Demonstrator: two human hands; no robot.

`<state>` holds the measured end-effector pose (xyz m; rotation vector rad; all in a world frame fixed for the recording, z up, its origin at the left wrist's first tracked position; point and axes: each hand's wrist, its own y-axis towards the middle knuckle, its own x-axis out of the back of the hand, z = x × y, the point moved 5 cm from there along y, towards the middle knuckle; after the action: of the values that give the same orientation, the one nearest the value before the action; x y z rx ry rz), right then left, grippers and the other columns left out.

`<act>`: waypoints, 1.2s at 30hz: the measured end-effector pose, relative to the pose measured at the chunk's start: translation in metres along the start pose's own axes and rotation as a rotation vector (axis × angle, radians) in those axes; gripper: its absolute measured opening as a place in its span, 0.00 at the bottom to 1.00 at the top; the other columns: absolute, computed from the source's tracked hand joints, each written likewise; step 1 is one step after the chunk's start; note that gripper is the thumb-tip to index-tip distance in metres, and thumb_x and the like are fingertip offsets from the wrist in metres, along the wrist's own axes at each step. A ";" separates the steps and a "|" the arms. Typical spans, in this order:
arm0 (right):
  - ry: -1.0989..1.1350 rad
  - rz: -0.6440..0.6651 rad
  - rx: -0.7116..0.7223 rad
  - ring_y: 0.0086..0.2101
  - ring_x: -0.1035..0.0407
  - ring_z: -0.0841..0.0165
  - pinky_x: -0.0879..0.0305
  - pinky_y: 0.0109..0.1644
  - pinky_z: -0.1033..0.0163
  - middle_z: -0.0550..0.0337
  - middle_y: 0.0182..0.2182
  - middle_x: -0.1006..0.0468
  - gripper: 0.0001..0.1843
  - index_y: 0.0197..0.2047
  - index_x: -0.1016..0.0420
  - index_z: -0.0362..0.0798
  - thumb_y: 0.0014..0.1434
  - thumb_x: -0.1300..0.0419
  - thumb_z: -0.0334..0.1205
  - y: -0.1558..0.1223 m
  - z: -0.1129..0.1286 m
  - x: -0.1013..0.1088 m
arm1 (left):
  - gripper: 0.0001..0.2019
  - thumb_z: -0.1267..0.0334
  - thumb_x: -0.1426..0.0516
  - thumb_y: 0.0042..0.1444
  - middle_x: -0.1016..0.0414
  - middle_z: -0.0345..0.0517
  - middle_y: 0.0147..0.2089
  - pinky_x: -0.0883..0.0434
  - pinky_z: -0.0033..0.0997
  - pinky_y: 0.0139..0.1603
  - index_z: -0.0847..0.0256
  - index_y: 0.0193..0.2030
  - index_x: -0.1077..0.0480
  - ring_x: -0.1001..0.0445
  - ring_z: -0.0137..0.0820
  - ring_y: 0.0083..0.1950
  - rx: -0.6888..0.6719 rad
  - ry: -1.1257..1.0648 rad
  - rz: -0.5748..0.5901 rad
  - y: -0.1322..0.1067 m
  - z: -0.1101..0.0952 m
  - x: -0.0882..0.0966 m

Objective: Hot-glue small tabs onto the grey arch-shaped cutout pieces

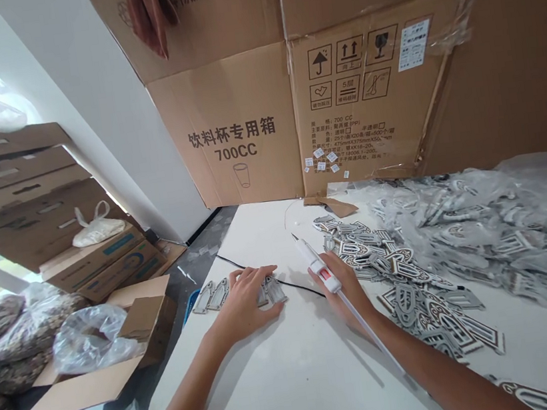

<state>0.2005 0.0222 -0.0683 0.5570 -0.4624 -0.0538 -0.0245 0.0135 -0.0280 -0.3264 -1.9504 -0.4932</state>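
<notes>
My left hand (245,299) lies flat on the white board (294,363), fingers spread over a short row of grey shield-shaped cut pieces (215,295) at the board's left edge. My right hand (345,286) is closed round a white pen-like tool (318,268) with a red mark, its thin tip pointing up and away. A white cord runs from the tool back along my forearm. Just right of that hand lies a loose heap of the same cut pieces (404,282).
Clear plastic bags full of more pieces (508,228) cover the right side. Large cardboard boxes (337,75) stand behind the board. On the floor to the left are open cartons (95,349), filled plastic bags (3,335) and stacked flat boxes (24,191).
</notes>
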 end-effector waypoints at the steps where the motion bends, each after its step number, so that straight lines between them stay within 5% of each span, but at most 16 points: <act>1: 0.001 0.002 0.001 0.34 0.35 0.65 0.41 0.39 0.61 0.62 0.34 0.33 0.08 0.35 0.34 0.52 0.69 0.44 0.38 0.000 0.000 0.000 | 0.28 0.55 0.37 0.60 0.23 0.45 0.61 0.43 0.54 0.69 0.47 0.66 0.35 0.28 0.47 0.63 -0.003 -0.013 0.016 -0.003 0.001 0.002; 9: -0.006 0.005 -0.016 0.34 0.35 0.65 0.41 0.39 0.61 0.63 0.34 0.33 0.08 0.35 0.35 0.52 0.68 0.45 0.37 -0.002 0.002 0.000 | 0.27 0.57 0.42 0.66 0.28 0.47 0.68 0.41 0.55 0.72 0.44 0.71 0.37 0.32 0.48 0.68 -0.016 -0.075 0.103 -0.021 0.011 0.010; 29: -0.023 0.002 -0.003 0.34 0.35 0.64 0.42 0.37 0.61 0.62 0.33 0.33 0.08 0.34 0.36 0.52 0.67 0.45 0.38 -0.002 0.003 0.003 | 0.29 0.66 0.43 0.60 0.31 0.50 0.71 0.33 0.54 0.69 0.48 0.69 0.33 0.32 0.48 0.71 0.046 -0.030 -0.070 -0.033 0.038 0.010; 36: -0.034 0.013 -0.004 0.34 0.35 0.65 0.42 0.37 0.61 0.63 0.33 0.33 0.08 0.34 0.37 0.52 0.66 0.44 0.36 -0.002 0.001 0.001 | 0.23 0.60 0.42 0.64 0.28 0.46 0.70 0.36 0.51 0.72 0.45 0.66 0.29 0.30 0.46 0.69 -0.017 0.022 -0.121 -0.031 0.033 0.014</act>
<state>0.2011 0.0195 -0.0686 0.5492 -0.4989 -0.0514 -0.0702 0.0018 -0.0331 -0.2134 -1.9532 -0.5903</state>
